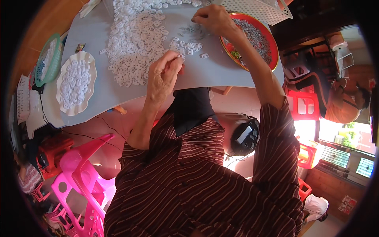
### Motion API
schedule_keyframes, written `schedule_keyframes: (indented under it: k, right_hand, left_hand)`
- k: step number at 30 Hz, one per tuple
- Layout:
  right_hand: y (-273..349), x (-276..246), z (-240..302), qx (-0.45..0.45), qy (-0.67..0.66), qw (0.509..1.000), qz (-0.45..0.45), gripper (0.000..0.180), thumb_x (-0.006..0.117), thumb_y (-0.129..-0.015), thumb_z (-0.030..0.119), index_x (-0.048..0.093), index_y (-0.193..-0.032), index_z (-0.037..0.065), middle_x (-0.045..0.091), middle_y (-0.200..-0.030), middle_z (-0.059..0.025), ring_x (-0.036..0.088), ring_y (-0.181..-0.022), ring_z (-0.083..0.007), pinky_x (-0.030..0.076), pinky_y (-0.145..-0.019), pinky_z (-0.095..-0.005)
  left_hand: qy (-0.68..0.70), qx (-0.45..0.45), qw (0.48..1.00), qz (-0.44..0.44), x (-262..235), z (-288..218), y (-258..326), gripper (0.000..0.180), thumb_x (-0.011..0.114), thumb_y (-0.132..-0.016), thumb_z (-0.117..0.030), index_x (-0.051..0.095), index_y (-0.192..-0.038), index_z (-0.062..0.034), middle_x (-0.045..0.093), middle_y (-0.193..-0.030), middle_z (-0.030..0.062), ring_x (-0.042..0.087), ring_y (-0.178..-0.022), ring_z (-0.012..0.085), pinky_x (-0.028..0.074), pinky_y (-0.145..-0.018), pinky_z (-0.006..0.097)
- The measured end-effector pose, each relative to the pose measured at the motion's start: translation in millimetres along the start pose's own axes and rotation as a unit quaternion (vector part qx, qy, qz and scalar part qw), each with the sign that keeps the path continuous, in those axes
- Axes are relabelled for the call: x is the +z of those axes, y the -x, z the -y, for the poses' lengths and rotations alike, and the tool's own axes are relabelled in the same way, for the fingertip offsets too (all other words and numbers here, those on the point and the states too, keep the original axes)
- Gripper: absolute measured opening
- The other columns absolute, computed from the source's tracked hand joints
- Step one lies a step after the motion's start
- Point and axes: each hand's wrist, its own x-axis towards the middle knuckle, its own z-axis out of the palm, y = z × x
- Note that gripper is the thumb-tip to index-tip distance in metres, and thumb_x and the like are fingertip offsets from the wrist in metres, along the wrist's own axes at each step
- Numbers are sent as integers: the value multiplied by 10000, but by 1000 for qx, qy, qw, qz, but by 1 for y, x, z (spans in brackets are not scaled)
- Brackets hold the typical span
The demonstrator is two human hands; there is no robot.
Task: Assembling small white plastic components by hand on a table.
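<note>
My left hand is closed in a pinch near the table's front edge, with a small white plastic piece at its fingertips. A bit of red shows below those fingers. Farther off, my right hand is curled with fingertips together beside a scatter of thin grey metal pins; what it pinches, if anything, is too small to make out. Between the hands lies a small group of white pieces with holes. A big heap of the same pieces spreads to the left.
A red round tray of grey metal bits sits under my right forearm. A white perforated basket stands behind it. At left are a scalloped white dish of white pieces and a green basket. A pink chair stands lower left.
</note>
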Motion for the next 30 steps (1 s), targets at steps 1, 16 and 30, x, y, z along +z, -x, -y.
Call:
schedule_keyframes:
  k: [1,16,30]
  right_hand:
    - [-5,1,1,-1,1,1000,1,165,648,-739,208,707,-797,65,665,-755,-134,648,-680,-265,509,-686,-352]
    - [-40,20,23,108,219,957,157,398,715,-668,297,667,-981,56,644,-1008,-185,600,-1004,-338,481,-859,-412]
    - [104,31,65,177,-455,872,-39,135,608,-822,53,644,-933,-15,591,-735,9,518,-653,-63,436,-613,-201]
  left_hand:
    - [12,-5,1000,-6,0,2,1,148,514,-889,-135,545,-825,-6,497,-621,4,455,-602,65,381,-575,213]
    - [118,-92,989,-6,-1,-5,5,180,518,-893,-146,549,-806,8,499,-653,-2,443,-614,48,359,-556,205]
    - [89,-29,995,-23,0,-3,0,156,545,-876,-145,579,-827,-1,566,-656,10,502,-635,59,400,-610,210]
